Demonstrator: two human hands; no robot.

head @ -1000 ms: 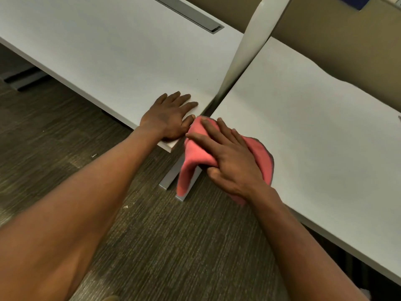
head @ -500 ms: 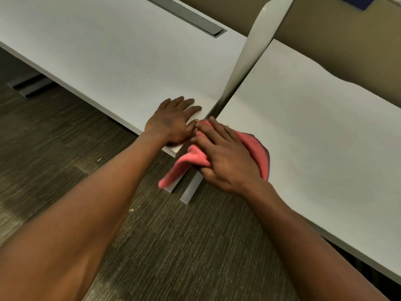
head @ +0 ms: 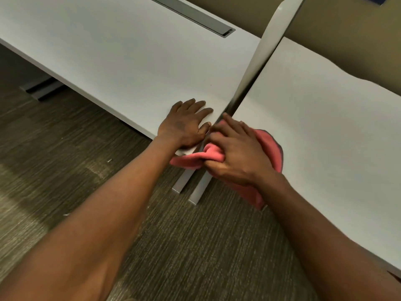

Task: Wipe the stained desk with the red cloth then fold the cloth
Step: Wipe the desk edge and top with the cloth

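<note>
Crumpled red fabric cloth lies at the near corner of the right-hand white desk top, one fold hanging past the edge. Right hand presses on it, thumb and fingers bunching the fold. At its 9 o'clock, left hand lies flat, fingers slightly spread, on the left white desk top. Thin white divider panel stands between the desks, toward 12 o'clock.

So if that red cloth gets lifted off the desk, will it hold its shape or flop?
Probably flop: the red cloth already bunches under the right hand and droops off the desk edge. It looks thin, so likely light.
</note>
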